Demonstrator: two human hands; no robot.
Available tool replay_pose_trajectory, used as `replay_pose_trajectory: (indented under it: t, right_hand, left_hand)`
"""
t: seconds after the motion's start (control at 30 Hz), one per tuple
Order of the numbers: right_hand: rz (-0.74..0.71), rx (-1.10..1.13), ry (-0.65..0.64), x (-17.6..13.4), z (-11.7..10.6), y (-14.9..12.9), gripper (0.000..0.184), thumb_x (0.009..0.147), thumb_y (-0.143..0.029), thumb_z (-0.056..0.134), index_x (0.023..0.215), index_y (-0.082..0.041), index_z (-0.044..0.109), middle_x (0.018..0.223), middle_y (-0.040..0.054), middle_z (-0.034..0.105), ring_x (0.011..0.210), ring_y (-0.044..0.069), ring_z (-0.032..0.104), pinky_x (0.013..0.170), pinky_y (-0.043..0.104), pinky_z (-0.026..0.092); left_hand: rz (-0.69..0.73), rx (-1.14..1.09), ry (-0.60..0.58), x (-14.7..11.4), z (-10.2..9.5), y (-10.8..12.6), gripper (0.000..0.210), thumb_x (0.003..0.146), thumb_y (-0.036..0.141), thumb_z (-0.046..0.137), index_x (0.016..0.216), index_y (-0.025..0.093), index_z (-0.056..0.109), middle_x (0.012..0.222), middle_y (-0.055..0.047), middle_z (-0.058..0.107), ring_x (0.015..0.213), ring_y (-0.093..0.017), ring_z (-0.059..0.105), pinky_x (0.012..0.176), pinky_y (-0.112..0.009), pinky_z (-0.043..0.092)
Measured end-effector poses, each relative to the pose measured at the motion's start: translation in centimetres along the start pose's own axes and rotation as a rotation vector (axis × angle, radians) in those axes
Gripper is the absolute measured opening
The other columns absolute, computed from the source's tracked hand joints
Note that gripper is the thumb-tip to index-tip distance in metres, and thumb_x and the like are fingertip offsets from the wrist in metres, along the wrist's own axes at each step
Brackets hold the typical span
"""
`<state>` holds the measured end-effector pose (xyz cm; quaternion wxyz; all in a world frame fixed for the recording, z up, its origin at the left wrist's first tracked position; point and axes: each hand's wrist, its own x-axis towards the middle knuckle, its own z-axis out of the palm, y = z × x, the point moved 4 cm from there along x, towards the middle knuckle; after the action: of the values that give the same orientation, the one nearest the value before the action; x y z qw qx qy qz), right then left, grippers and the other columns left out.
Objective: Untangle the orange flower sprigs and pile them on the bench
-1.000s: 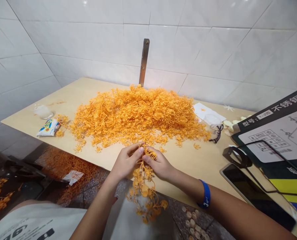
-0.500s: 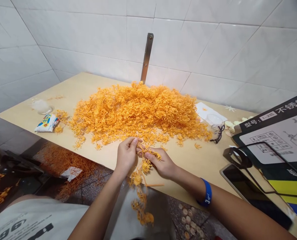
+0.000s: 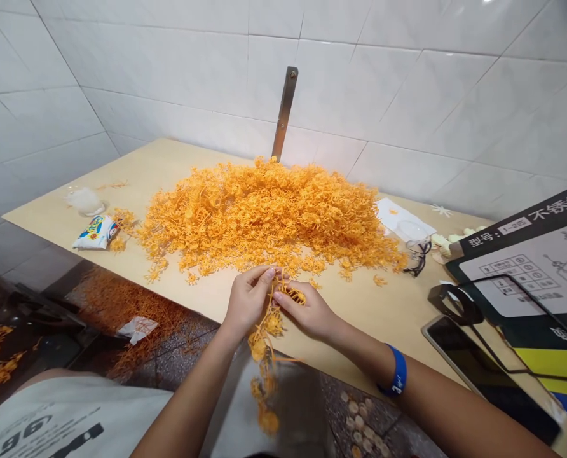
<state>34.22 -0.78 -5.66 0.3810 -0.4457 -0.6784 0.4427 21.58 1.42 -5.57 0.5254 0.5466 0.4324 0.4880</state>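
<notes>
Both hands meet at the table's front edge over a strand of orange plastic flower pieces [image 3: 259,346]. With thumb and fingers my left hand [image 3: 249,299] pinches its upper end. My right hand [image 3: 307,308] is closed on the same strand, and a few orange pieces show between its thumb and fingers. The lower part of the strand dangles below the table edge. Just beyond my fingers lies a large heap of similar orange pieces [image 3: 274,216]. Exactly how the pieces join between my fingertips is hidden.
At the left are a small white-and-blue packet [image 3: 95,232] and a clear plastic cup [image 3: 86,201]. On the right lie a phone [image 3: 484,375], a black cable [image 3: 526,280], glasses [image 3: 421,257] and a printed box [image 3: 536,261]. A metal bar [image 3: 285,114] rises behind the heap.
My two hands have drawn slightly closer together, the left shifting right. The hanging strand has swung a little to the left. The view has shifted slightly.
</notes>
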Motion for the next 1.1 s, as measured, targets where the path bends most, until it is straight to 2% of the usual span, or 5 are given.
replay_pose_trajectory:
  t: [0.4, 0.6, 0.77, 0.97, 1.1]
  right_hand:
    - [0.028, 0.107, -0.053, -0.3, -0.2, 0.2, 0.041, 0.089, -0.047, 0.050, 0.061, -0.017, 0.047, 0.056, -0.0021, 0.044, 0.056, 0.010, 0.041, 0.055, 0.023, 0.036]
    - [0.067, 0.110, 0.080, 0.0, 0.1, 0.2, 0.037, 0.085, -0.049, 0.055, 0.078, -0.014, 0.061, 0.070, 0.0029, 0.060, 0.067, 0.015, 0.054, 0.064, 0.026, 0.044]
    - [0.036, -0.018, 0.017, 0.3, 0.2, 0.3, 0.033, 0.088, -0.043, 0.053, 0.077, -0.013, 0.063, 0.075, 0.0051, 0.064, 0.071, 0.016, 0.056, 0.067, 0.027, 0.044]
    - [-0.061, -0.034, -0.146, -0.3, 0.3, -0.2, 0.045, 0.092, -0.047, 0.045, 0.059, -0.017, 0.045, 0.057, -0.0012, 0.046, 0.056, 0.010, 0.041, 0.055, 0.024, 0.035]
    - [-0.102, -0.033, -0.228, -0.7, 0.5, -0.6, 0.045, 0.093, -0.047, 0.044, 0.060, -0.017, 0.043, 0.058, -0.0012, 0.043, 0.057, 0.011, 0.038, 0.057, 0.025, 0.033]
  left_hand:
    - [0.001, 0.045, 0.066, -0.1, -0.2, -0.8, 0.030, 0.087, 0.039, 0.054, 0.081, 0.015, 0.071, 0.077, -0.005, 0.069, 0.073, -0.017, 0.064, 0.067, -0.026, 0.049]
    - [0.019, -0.053, -0.066, -0.2, 0.2, -0.2, 0.033, 0.086, 0.042, 0.057, 0.091, 0.015, 0.074, 0.094, -0.009, 0.074, 0.091, -0.022, 0.067, 0.083, -0.032, 0.051]
    - [0.018, -0.059, -0.099, -0.2, 0.3, 0.1, 0.031, 0.086, 0.041, 0.057, 0.091, 0.015, 0.075, 0.094, -0.009, 0.075, 0.090, -0.023, 0.068, 0.084, -0.033, 0.051]
    - [0.022, -0.045, -0.022, -0.1, -0.1, -0.3, 0.029, 0.086, 0.040, 0.057, 0.076, 0.016, 0.070, 0.069, -0.004, 0.071, 0.073, -0.018, 0.066, 0.073, -0.028, 0.050]
    - [-0.040, -0.196, 0.135, -0.2, -0.4, -0.5, 0.033, 0.091, 0.046, 0.048, 0.080, 0.018, 0.062, 0.040, 0.007, 0.044, 0.045, -0.013, 0.053, 0.061, -0.026, 0.048]
